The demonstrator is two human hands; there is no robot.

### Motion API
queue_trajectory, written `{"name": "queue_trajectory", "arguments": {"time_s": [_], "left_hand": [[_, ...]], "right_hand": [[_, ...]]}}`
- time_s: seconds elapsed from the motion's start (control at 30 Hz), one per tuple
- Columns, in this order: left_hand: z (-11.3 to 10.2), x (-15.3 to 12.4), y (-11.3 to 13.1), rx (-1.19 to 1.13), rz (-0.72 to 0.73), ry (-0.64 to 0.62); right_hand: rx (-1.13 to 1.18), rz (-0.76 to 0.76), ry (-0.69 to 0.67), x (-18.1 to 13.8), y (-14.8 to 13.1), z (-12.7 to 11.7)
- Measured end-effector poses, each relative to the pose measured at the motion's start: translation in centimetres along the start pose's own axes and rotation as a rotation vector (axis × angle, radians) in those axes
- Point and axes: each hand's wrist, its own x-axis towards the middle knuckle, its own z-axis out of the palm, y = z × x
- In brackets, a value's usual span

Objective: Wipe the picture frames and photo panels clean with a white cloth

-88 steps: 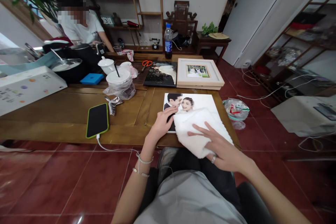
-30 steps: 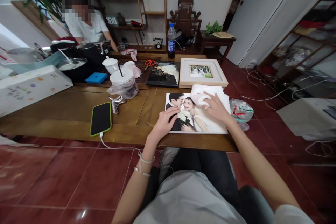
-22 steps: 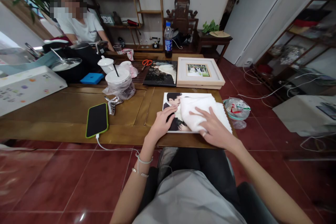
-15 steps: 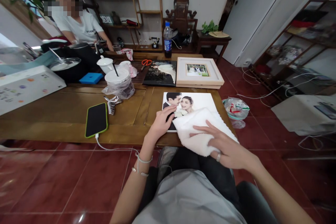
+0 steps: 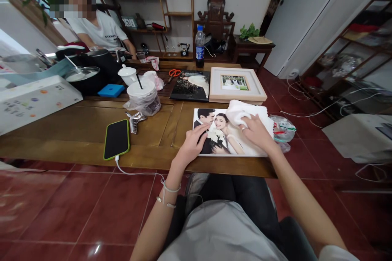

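Note:
A photo panel (image 5: 219, 138) showing a couple lies flat near the front edge of the wooden table. My left hand (image 5: 193, 142) rests on its left part, fingers stretched out and holding nothing. Under my right hand (image 5: 256, 131) is a bunched white towel (image 5: 245, 112), gripped and pressed onto the panel's upper right part. The towel covers that corner and hangs past the right side. Just behind the panel are a light wooden picture frame (image 5: 259, 85) and a dark photo panel (image 5: 190, 85).
A phone (image 5: 116, 139) on a charging cable lies at the left, near a bagged white cup (image 5: 141, 91). Orange scissors (image 5: 174, 73) and a cola bottle (image 5: 200, 47) stand farther back. A person (image 5: 101, 28) sits across the table. A plastic bag (image 5: 284, 128) is beyond the right edge.
My right hand has slid the towel away from me, from the panel's lower right to its upper right, uncovering the lower picture. My left hand stays on the panel.

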Motion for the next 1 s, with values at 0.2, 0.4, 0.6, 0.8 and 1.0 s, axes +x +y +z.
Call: {"name": "queue_trajectory", "arguments": {"time_s": [0.2,0.4,0.6,0.8,1.0], "left_hand": [[-0.3,-0.2,0.5,-0.117,-0.035,0.114],[-0.1,-0.1,0.3,-0.090,-0.024,0.137],[0.6,0.0,-0.3,0.090,-0.029,0.063],[0.5,0.1,-0.4,0.113,-0.002,0.033],[0.6,0.2,-0.6,0.094,0.001,0.016]], "right_hand": [[0.034,-0.378,-0.172,-3.7,-7.0,1.1],[0.166,-0.573,-0.354,-7.3,-9.3,-0.4],[0.247,-0.335,-0.411,-9.5,-5.3,-3.4],[0.274,0.228,-0.225,-8.6,0.7,-3.3],[0.540,0.344,0.076,-1.0,1.2,-1.7]]}}
